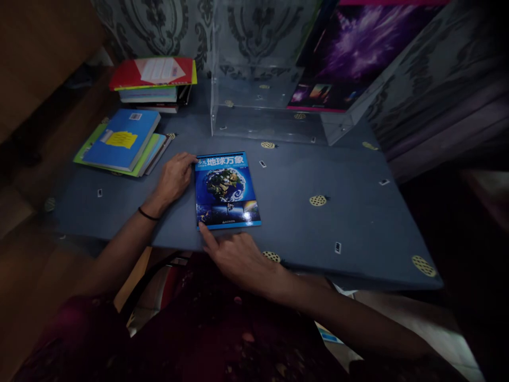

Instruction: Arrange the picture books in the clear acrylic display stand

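A blue book [227, 185] with a picture of the Earth and Chinese lettering on its cover lies flat on the table, near its front edge. My left hand [175, 178] is at the upper left corner of the book, its fingers curled together and their tips on the edge. At the lower left corner, my right hand [242, 260] holds the book with one finger stretched onto the cover. The other right fingers are bent and partly hidden.
To the left is a pile with a blue book [123, 139] on top. Behind it, another stack carries a red book [153, 72]. A clear acrylic stand [246, 124] at the back holds a purple book [358, 48]. The table [294, 228] has a grey pineapple-patterned cloth.
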Tool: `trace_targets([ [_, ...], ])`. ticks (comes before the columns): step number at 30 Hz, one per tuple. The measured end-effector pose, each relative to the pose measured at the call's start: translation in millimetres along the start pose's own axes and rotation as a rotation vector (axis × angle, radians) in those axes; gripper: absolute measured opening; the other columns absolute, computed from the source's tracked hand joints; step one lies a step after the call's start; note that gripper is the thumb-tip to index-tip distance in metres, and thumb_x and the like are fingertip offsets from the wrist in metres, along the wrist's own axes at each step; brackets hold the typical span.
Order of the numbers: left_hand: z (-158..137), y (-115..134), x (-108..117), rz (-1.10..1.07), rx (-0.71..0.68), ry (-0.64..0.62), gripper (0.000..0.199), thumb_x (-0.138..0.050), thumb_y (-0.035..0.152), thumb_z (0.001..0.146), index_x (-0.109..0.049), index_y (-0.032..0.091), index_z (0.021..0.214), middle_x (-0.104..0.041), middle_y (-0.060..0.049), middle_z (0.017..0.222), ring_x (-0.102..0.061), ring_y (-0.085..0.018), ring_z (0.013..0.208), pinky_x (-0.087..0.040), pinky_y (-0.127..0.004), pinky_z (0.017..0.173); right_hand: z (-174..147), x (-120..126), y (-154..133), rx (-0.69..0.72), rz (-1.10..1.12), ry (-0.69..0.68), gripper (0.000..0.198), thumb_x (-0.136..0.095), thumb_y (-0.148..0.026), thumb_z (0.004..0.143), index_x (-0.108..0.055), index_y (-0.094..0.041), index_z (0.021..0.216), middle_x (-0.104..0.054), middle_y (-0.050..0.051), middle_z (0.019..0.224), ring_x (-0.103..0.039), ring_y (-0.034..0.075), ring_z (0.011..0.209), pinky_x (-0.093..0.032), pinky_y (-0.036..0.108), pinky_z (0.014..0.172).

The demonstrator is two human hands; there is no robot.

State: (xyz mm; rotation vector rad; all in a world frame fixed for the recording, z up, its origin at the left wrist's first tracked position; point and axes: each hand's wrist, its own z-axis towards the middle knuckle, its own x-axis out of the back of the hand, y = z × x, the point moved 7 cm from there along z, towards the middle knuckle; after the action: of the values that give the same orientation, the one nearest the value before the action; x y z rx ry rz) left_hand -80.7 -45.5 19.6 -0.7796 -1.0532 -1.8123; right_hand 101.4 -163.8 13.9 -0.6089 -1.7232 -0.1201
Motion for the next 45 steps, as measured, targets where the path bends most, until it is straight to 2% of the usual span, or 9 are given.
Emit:
trace_targets([
  [5, 0.4, 0.1, 0.5, 0.011, 0.012, -0.003, 0.034, -0.04, 0.01, 0.088, -0.07, 0.019, 0.101, -0.075, -0.009, 0.106, -0.068, -0.023, 0.102, -0.052, -0.039, 0.097, -17.6, -3.7, 22.2, -0.092, -0.013, 0.003, 0.068, -0.051, -0.016, 0.096, -0.028, -0.011, 0.161, -0.077, 0.018, 0.097, -0.069, 0.023, 0.071, -0.044, 0.032, 0.059],
  [18, 2.1, 0.9, 1.5, 0.031, 0.04, -0.03, 0.032, -0.042, 0.012, 0.089, -0.07, 0.02, 0.102, -0.075, -0.01, 0.111, -0.068, -0.025, 0.107, -0.052, -0.04, 0.1, -85.7, -3.2, 87.4, -0.403, -0.109, 0.032, 0.048, -0.04, -0.034, 0.107, -0.048, -0.017, 0.151, -0.079, 0.013, 0.093, -0.075, 0.023, 0.077, -0.046, 0.027, 0.058],
  [24, -2.4, 8.8, 7.9, 0.024, 0.073, -0.047, 0.032, -0.041, 0.016, 0.093, -0.068, 0.019, 0.108, -0.072, -0.01, 0.115, -0.066, -0.025, 0.11, -0.051, -0.042, 0.101, -92.5, -0.1, 98.3, -0.302, 0.064, 0.262, 0.044, -0.035, -0.034, 0.107, -0.055, -0.02, 0.144, -0.079, 0.009, 0.095, -0.073, 0.021, 0.075, -0.054, 0.031, 0.064],
  [27, -13.1, 12.9, 11.3, 0.035, 0.124, -0.038, 0.033, -0.042, 0.019, 0.094, -0.066, 0.018, 0.116, -0.072, -0.011, 0.113, -0.066, -0.025, 0.109, -0.051, -0.044, 0.102, -84.8, 16.4, 108.8, -0.255, 0.174, 0.472, 0.043, -0.031, -0.031, 0.107, -0.063, -0.019, 0.133, -0.075, 0.012, 0.102, -0.072, 0.023, 0.083, -0.059, 0.039, 0.074],
  [30, -25.5, 20.2, 10.6, -0.017, 0.164, -0.039, 0.038, -0.041, 0.022, 0.096, -0.061, 0.019, 0.128, -0.072, -0.011, 0.12, -0.065, -0.025, 0.114, -0.047, -0.046, 0.109, -59.2, 33.0, 115.1, -0.231, 0.205, 0.589, 0.042, -0.037, -0.031, 0.105, -0.058, -0.017, 0.139, -0.069, 0.016, 0.12, -0.067, 0.029, 0.104, -0.058, 0.049, 0.089],
  [33, -33.0, 26.9, 7.3, -0.128, 0.214, -0.042, 0.043, -0.042, 0.026, 0.097, -0.056, 0.018, 0.137, -0.068, -0.013, 0.129, -0.062, -0.026, 0.122, -0.046, -0.048, 0.11, -23.0, 37.1, 117.3, -0.254, 0.174, 0.538, 0.048, -0.049, -0.032, 0.101, -0.052, -0.014, 0.146, -0.054, 0.021, 0.145, -0.055, 0.037, 0.128, -0.049, 0.06, 0.104],
  [36, -34.3, 25.2, 4.2, -0.308, 0.321, -0.028, 0.048, -0.048, 0.03, 0.094, -0.054, 0.017, 0.139, -0.065, -0.015, 0.134, -0.06, -0.028, 0.128, -0.044, -0.051, 0.112, 0.8, 34.8, 115.9, -0.245, 0.144, 0.502, 0.048, -0.052, -0.029, 0.1, -0.053, -0.01, 0.144, -0.05, 0.023, 0.149, -0.051, 0.038, 0.13, -0.046, 0.06, 0.107],
  [41, -33.3, 12.5, -3.4, -0.854, 0.604, 0.11, 0.053, -0.068, 0.036, 0.081, -0.059, 0.018, 0.13, -0.068, -0.013, 0.133, -0.063, -0.027, 0.126, -0.048, -0.042, 0.108, 0.7, 27.6, 118.8, -0.167, 0.211, 0.632, 0.044, -0.049, -0.027, 0.101, -0.057, -0.008, 0.139, -0.051, 0.024, 0.147, -0.05, 0.035, 0.129, -0.048, 0.058, 0.107],
  [45, -38.8, 19.9, -20.7, -1.215, 0.876, 0.187, 0.053, -0.084, 0.032, 0.067, -0.067, 0.017, 0.115, -0.076, -0.01, 0.117, -0.073, -0.026, 0.107, -0.058, -0.035, 0.093, -5.5, 17.5, 131.8, -0.168, 0.347, 0.707, 0.047, -0.046, -0.027, 0.101, -0.052, -0.014, 0.145, -0.043, 0.021, 0.154, -0.045, 0.033, 0.138, -0.044, 0.058, 0.112],
])
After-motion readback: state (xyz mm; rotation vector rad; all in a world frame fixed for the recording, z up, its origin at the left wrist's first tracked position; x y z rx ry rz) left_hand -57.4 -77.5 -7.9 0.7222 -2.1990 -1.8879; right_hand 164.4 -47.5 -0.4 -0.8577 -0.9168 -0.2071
